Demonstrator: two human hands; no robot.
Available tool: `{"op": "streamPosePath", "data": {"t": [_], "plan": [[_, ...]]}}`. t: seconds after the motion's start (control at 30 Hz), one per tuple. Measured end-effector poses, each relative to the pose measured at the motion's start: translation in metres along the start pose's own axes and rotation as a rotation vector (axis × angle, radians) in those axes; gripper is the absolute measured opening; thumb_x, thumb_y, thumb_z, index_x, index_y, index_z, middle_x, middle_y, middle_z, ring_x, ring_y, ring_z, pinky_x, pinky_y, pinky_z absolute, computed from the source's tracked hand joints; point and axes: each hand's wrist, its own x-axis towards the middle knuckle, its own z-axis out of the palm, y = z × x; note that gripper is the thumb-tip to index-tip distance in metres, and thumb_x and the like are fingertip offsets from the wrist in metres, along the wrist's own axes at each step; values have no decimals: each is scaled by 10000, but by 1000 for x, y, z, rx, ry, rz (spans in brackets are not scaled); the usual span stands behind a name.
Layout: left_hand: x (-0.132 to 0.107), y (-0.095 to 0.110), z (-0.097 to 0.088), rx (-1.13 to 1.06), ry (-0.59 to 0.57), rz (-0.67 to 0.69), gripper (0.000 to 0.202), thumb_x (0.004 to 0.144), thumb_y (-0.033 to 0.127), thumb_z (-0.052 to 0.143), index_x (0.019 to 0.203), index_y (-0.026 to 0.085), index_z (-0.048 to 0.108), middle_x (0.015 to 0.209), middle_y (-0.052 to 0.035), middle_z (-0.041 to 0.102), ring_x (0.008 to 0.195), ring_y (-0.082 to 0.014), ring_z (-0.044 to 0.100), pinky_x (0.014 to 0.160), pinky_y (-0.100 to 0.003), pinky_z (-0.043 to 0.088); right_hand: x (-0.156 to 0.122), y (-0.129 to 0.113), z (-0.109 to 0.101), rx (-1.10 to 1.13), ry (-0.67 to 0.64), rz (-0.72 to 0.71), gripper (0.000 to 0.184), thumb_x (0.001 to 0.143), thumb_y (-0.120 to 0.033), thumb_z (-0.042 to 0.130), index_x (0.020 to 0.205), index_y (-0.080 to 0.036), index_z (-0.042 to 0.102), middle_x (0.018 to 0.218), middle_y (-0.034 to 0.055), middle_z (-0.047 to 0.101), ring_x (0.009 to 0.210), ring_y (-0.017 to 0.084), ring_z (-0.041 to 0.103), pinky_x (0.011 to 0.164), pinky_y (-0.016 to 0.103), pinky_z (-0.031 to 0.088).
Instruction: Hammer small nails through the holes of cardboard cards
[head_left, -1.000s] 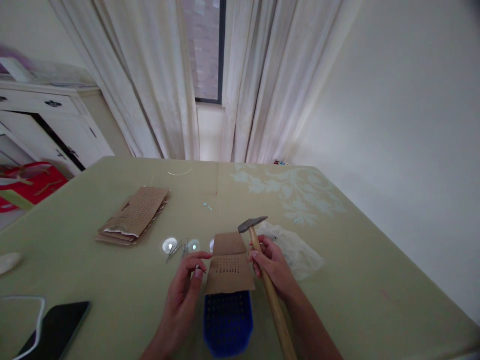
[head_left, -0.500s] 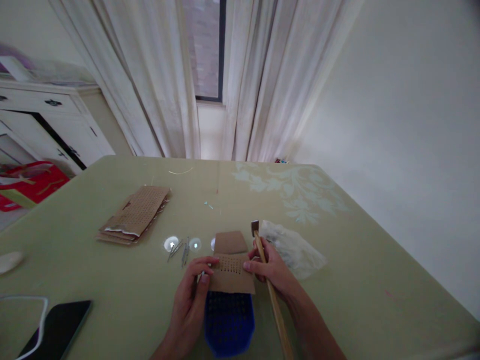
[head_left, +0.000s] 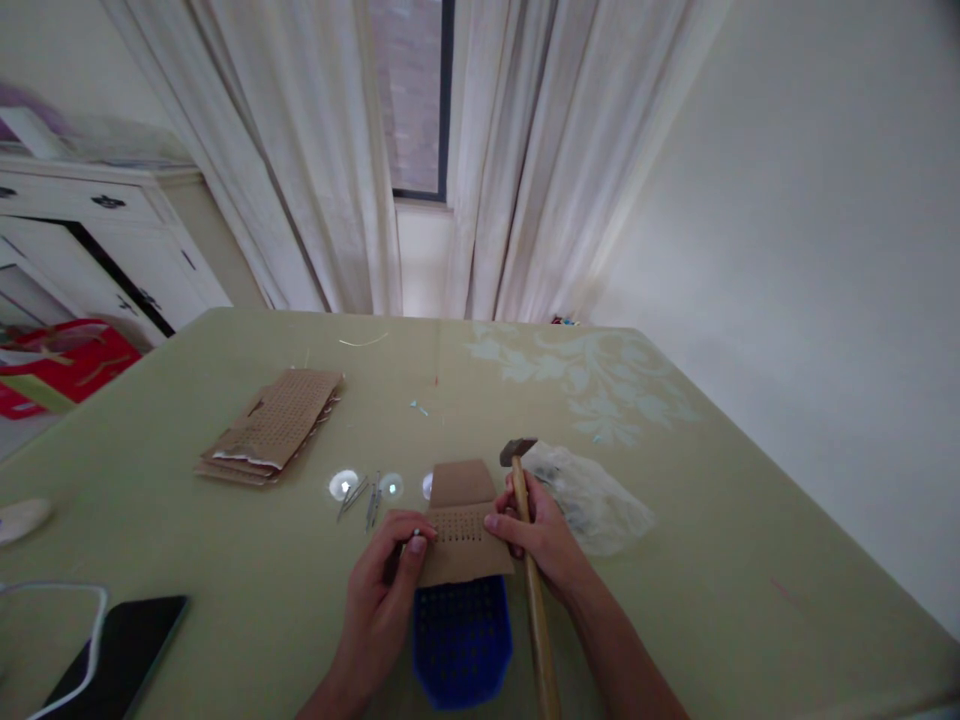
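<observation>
My left hand (head_left: 381, 590) is closed, with a nail (head_left: 417, 533) pinched between thumb and forefinger; only its bright end shows. The fingertips are at the left edge of a piece of brown cardboard (head_left: 465, 570) punched with rows of small holes. This piece lies over the far part of a blue plastic basket (head_left: 461, 690). My right hand (head_left: 544, 530) is closed round the wooden handle of a hammer (head_left: 531, 580), head pointing away from me. Its thumb rests on the right edge of the cardboard. A plain cardboard flap (head_left: 461, 482) lies just beyond.
Several loose nails (head_left: 364, 497) lie left of the cardboard. A stack of perforated cardboard (head_left: 274, 425) sits farther left. A clear plastic bag (head_left: 600, 505) is beside my right hand. A phone (head_left: 120, 655) with a white cable (head_left: 97, 640) lies at the near left of the table (head_left: 712, 560).
The hammer has turned in my right hand: its head now shows side-on and its handle stands more upright in view. The nail's end is more visible in my left fingers.
</observation>
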Motion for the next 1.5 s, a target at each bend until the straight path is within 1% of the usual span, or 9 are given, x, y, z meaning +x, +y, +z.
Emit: {"op": "streamPosePath", "data": {"t": [0.13, 0.3, 0.5, 0.7, 1.0, 1.17, 1.3, 1.4, 1.5], "plan": [[1, 2, -2, 38, 3, -3, 265, 1075, 466, 614, 965, 266, 749, 942, -33, 739, 905, -228, 694, 787, -304, 585, 0, 1, 1, -41, -6, -3, 536, 669, -386, 998, 950, -258, 560, 858, -47, 653, 560, 100, 547, 467, 220, 417], [2, 2, -4, 64, -4, 31, 265, 1087, 437, 594, 949, 261, 737, 904, -27, 737, 867, -217, 694, 762, -294, 570, -1, 1, 3, -41, 3, -6, 553, 670, -406, 1002, 964, -257, 557, 868, -45, 657, 584, 107, 559, 476, 220, 415], [4, 2, -4, 81, -20, 74, 226, 1101, 375, 582, 976, 270, 739, 940, -14, 753, 898, -203, 708, 802, -289, 570, 0, 3, 7, 1, 36, -33, 558, 662, -404, 1005, 961, -247, 562, 848, -42, 664, 599, 107, 554, 494, 219, 411], [7, 4, -4, 93, -13, 92, 223, 1102, 365, 577, 976, 269, 734, 940, -16, 752, 891, -206, 707, 799, -295, 569, 0, 4, 7, 9, 46, -27, 556, 667, -435, 1005, 955, -252, 565, 845, -40, 663, 560, 103, 522, 478, 230, 385], [8, 6, -4, 132, -33, 108, 245, 1094, 372, 577, 951, 263, 745, 935, -31, 755, 872, -216, 717, 782, -306, 575, -1, 3, 7, -11, 49, -26, 531, 674, -432, 992, 956, -256, 578, 865, -33, 660, 601, 125, 547, 504, 245, 420], [7, 8, -5, 122, -33, 138, 240, 1095, 343, 576, 948, 263, 748, 914, -25, 757, 844, -203, 722, 763, -286, 572, -1, 3, 6, -8, 42, -36, 518, 677, -401, 988, 960, -252, 580, 860, -39, 657, 589, 112, 532, 491, 234, 390], [6, 6, -5, 126, -36, 112, 249, 1092, 374, 580, 950, 265, 752, 944, -40, 767, 877, -222, 729, 785, -310, 584, -1, 3, 6, -11, 28, -29, 518, 688, -406, 977, 968, -253, 569, 859, -47, 653, 540, 89, 502, 460, 224, 362], [5, 3, -5, 134, -47, 100, 278, 1097, 403, 564, 951, 262, 755, 960, -53, 768, 902, -237, 731, 807, -332, 594, -1, 1, 7, -12, 28, -26, 519, 685, -413, 977, 962, -255, 567, 851, -48, 648, 533, 89, 501, 456, 224, 367], [5, 4, -5, 136, -54, 111, 278, 1096, 398, 568, 949, 258, 757, 958, -54, 763, 892, -231, 729, 793, -320, 594, -2, 0, 7, -8, 26, -23, 519, 685, -414, 977, 953, -259, 561, 854, -47, 647, 540, 93, 503, 460, 225, 379]]}}
